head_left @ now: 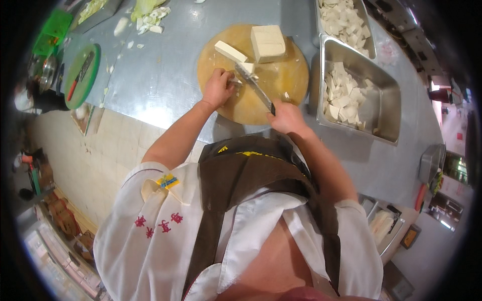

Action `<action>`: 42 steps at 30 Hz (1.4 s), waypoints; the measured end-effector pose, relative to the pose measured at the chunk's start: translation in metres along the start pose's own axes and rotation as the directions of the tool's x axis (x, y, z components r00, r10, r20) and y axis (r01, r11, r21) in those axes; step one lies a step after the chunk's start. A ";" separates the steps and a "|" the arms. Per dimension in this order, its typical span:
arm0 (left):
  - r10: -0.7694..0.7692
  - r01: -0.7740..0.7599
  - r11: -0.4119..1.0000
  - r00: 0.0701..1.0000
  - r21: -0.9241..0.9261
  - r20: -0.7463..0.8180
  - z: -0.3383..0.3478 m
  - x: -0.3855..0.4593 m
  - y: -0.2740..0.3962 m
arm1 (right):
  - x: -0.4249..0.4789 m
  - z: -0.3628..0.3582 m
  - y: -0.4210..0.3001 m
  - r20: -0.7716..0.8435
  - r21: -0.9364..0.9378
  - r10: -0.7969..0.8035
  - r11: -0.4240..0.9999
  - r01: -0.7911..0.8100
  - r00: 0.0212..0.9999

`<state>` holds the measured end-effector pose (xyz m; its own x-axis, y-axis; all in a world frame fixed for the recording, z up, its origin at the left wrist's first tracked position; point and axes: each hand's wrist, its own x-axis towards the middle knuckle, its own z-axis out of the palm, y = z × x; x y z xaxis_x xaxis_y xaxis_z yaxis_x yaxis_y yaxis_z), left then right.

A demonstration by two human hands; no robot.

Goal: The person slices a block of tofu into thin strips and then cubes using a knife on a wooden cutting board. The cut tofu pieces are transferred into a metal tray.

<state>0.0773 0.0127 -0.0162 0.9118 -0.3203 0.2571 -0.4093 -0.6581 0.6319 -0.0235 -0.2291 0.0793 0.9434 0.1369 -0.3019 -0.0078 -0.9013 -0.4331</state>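
Note:
On a round wooden chopping board (280, 84), my right hand (287, 117) grips the handle of a kitchen knife (256, 84), its blade pointing up and left. The blade's far end meets a small white piece of what looks like tofu (247, 67). My left hand (218, 88) rests on the board left of the blade, fingers curled beside a thin white slice (236, 80); whether it grips the slice is unclear. A long white strip (230, 51) lies above, and a large white block (268, 43) stands at the board's far side.
Right of the board, a steel pan (386, 101) holds thin white pieces (340, 96); another filled pan (371, 28) adjoins it. At left, a red-handled knife (78, 79) lies on a green board (90, 81). Chopped cabbage (152, 19) lies at the back of the steel table (162, 71).

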 end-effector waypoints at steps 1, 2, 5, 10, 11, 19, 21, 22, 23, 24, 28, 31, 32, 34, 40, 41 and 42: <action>0.020 -0.020 1.000 1.000 -0.023 -0.018 -0.002 -0.003 0.001 | -0.007 -0.005 -0.002 -0.029 0.007 0.034 0.999 -0.034 0.999; 0.041 -0.043 0.998 0.999 -0.047 -0.034 -0.003 -0.004 0.002 | -0.015 -0.012 -0.002 -0.059 0.017 0.071 0.997 -0.070 0.996; 0.009 -0.013 1.000 0.989 0.025 0.145 -0.007 0.006 0.004 | -0.044 -0.040 0.008 -0.198 0.132 0.149 0.983 -0.125 0.969; -0.024 -0.112 0.953 0.899 0.281 0.438 -0.020 0.026 0.027 | -0.099 -0.083 0.056 -0.185 0.717 0.352 0.687 -0.119 0.917; -0.072 -0.087 0.949 0.877 0.304 0.475 -0.019 0.033 0.029 | -0.105 -0.085 0.072 -0.143 0.816 0.384 0.567 -0.111 0.912; -0.065 0.054 0.998 0.864 0.037 0.500 -0.006 0.056 0.062 | -0.141 -0.050 0.160 -0.255 0.705 0.093 -0.664 0.250 0.963; -0.081 0.176 0.975 0.849 -0.134 0.522 -0.005 0.071 0.116 | -0.148 -0.045 0.165 -0.367 0.643 0.092 -0.694 0.324 0.926; 0.013 0.131 0.950 0.890 -0.282 0.456 -0.003 0.077 0.152 | -0.151 -0.043 0.170 -0.386 0.635 0.101 -0.692 0.343 0.917; 0.095 0.078 0.904 0.922 -0.421 0.375 -0.003 0.084 0.184 | -0.154 -0.042 0.174 -0.402 0.627 0.108 -0.691 0.360 0.909; 0.107 0.058 0.896 0.933 -0.440 0.343 -0.005 0.090 0.201 | -0.156 -0.041 0.177 -0.392 0.637 0.128 -0.677 0.369 0.911; 0.175 -0.089 0.948 0.947 -0.306 0.269 -0.001 0.098 0.195 | -0.159 -0.027 0.203 -0.384 0.770 -0.019 -0.558 0.308 0.923; 0.124 -0.050 0.982 0.898 -0.183 0.421 0.001 0.063 0.152 | -0.182 -0.052 0.150 -0.288 0.913 0.298 -0.200 0.355 0.910; 0.083 -0.030 0.990 0.913 -0.137 0.399 0.000 0.056 0.127 | -0.181 -0.059 0.135 -0.265 0.954 0.324 -0.049 0.295 0.908; 0.062 -0.072 0.997 0.966 0.032 0.250 0.000 0.051 0.069 | -0.168 -0.067 0.108 -0.232 0.957 0.384 0.255 0.138 0.894; 0.414 -0.444 0.786 0.895 0.431 0.167 -0.023 0.106 -0.018 | -0.100 -0.044 0.055 -0.091 0.319 0.200 0.934 -0.162 0.976; 0.431 -0.512 0.763 0.858 0.395 0.279 -0.027 0.115 -0.022 | -0.091 -0.038 0.050 -0.054 0.282 0.201 0.943 -0.178 0.978; 0.442 -0.572 0.742 0.810 0.351 0.385 -0.027 0.120 -0.027 | -0.084 -0.033 0.045 -0.013 0.242 0.203 0.951 -0.194 0.979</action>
<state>0.1988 0.0106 0.0169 0.5447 -0.8130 0.2059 -0.8366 -0.5440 0.0652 -0.0923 -0.2948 0.1129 0.9266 -0.0542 -0.3721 -0.2702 -0.7842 -0.5586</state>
